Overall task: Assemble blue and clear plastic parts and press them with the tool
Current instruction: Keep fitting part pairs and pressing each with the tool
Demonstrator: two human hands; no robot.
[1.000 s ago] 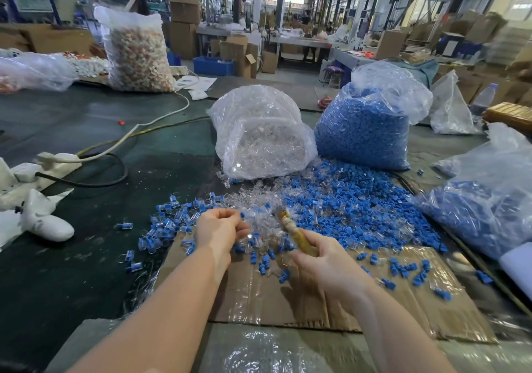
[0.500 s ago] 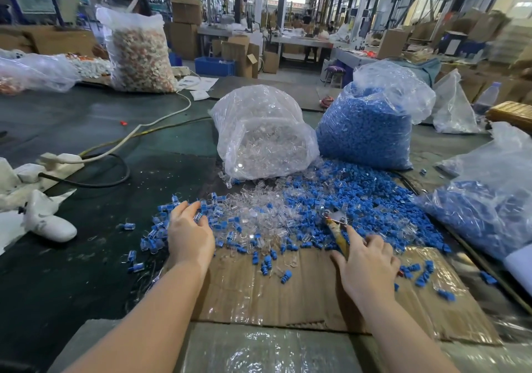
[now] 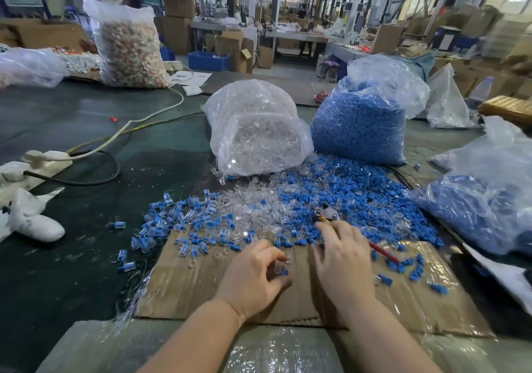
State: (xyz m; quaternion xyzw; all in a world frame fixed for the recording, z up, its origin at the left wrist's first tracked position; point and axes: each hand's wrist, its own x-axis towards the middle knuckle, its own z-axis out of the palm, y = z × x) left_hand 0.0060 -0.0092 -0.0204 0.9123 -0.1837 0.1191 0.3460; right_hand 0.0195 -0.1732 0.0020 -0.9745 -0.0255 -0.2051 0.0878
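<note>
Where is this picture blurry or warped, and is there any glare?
Head view: wide-angle bending curves the background; the far right boxes smear with motion blur; the left hand looks slightly soft; overhead light glares off the clear bag and the taped cardboard.

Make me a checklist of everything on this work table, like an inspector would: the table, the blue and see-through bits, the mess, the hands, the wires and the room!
Surface: dark table with a flattened cardboard sheet in front.
Job's things: loose blue parts and clear parts in a heap; bag of clear parts, bag of blue parts; tool lies on the heap.
Clutter: another bag of blue pieces at right, white glove at left.
Hands: left hand pinches a small blue and clear piece; right hand rests over the tool's red handle, grip unclear.
Cables: white cable and black cable at left.
Surroundings: factory hall, cardboard boxes.
</note>
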